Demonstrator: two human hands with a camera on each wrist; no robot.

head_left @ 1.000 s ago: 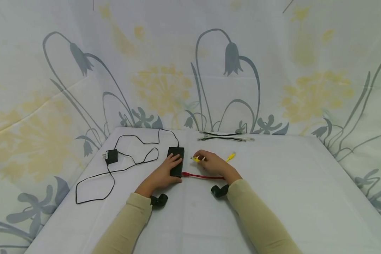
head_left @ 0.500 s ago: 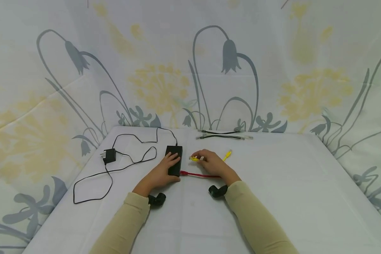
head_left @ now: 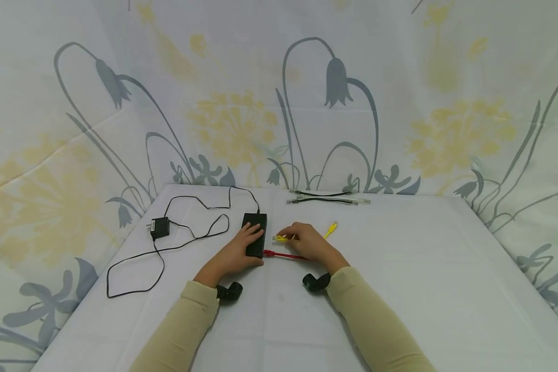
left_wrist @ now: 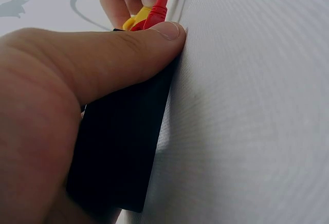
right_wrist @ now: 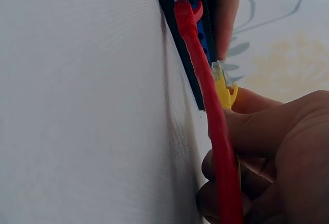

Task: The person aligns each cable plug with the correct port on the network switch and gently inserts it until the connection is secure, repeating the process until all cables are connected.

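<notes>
My left hand (head_left: 236, 253) holds a black network switch (head_left: 254, 219) on the table, fingers across its top and thumb along its near end. A red network cable (head_left: 285, 255) is plugged into a blue port on the switch's right side. Between thumb and fingers, my right hand (head_left: 310, 244) pinches a yellow network cable (right_wrist: 222, 91) just behind its clear plug. That plug points at the port side, short of it in the head view. The cable's other yellow end (head_left: 331, 229) sticks out beyond the hand. In the right wrist view the red cable passes in front of my right fingers.
A black power adapter (head_left: 160, 227) lies at the left, its thin cord (head_left: 135, 293) looped on the white table (head_left: 400, 289) and running to the switch's far end. Several short cables (head_left: 325, 200) lie at the back. A flower-print cloth (head_left: 242, 77) hangs behind.
My right hand has moved slightly left and nearer to me, bringing the yellow plug closer to the switch. The left hand stays on the switch. The head view has shifted slightly.
</notes>
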